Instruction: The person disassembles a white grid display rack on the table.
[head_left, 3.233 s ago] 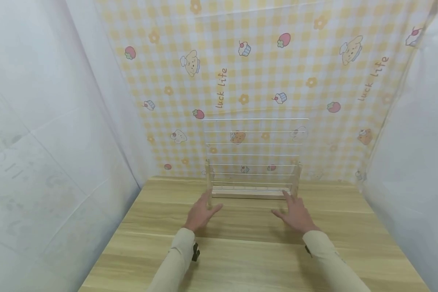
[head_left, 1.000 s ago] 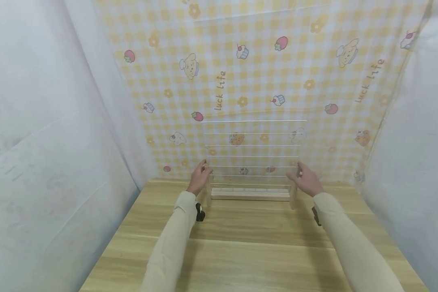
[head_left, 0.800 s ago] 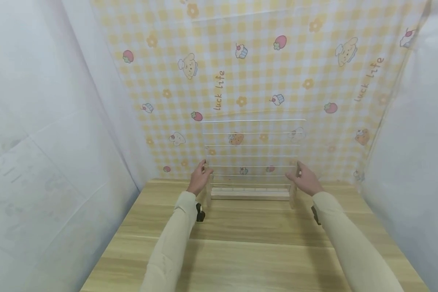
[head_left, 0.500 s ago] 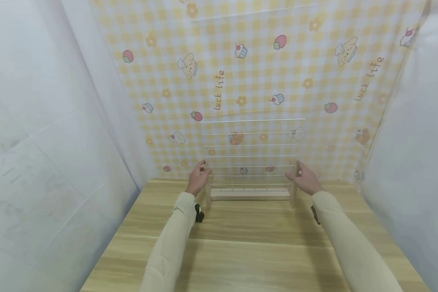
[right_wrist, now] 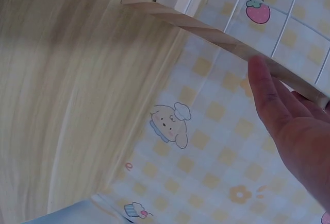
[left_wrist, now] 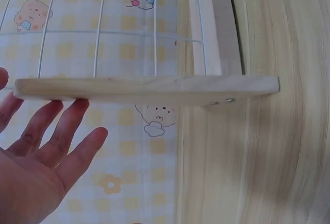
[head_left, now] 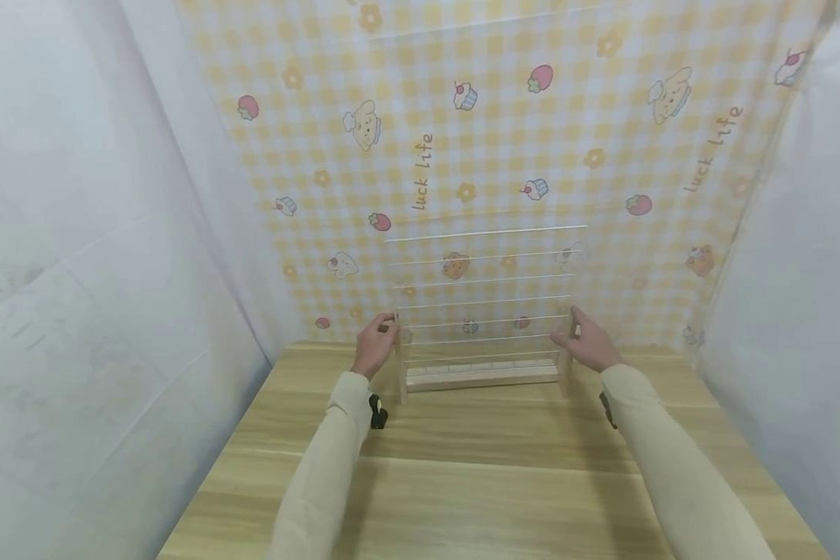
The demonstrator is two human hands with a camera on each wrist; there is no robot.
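Observation:
A desk rack (head_left: 483,381) stands near the back of the table, made of two pale wooden side panels, a low wooden base and an upright white wire grid. It sits slightly askew, its left end closer to me. At the upper part of the left side panel (left_wrist: 144,90) is my left hand (head_left: 374,347), fingers spread and fairly straight, tips right at the panel's outer face. My right hand (head_left: 592,345) holds the upper part of the right side panel (right_wrist: 206,31) between thumb and fingers. In the right wrist view, some of its fingers are hidden behind the panel.
Behind the rack hangs a yellow checked cloth (head_left: 504,140) with cartoon prints. White sheets (head_left: 77,272) enclose the left and right sides. The wood-grain table (head_left: 476,498) stretches in front of the rack.
Both hands have moved up from the rack's base to the tops of its side panels. Over the last half second the rack's left end has shifted toward me, and the left hand's grip has loosened.

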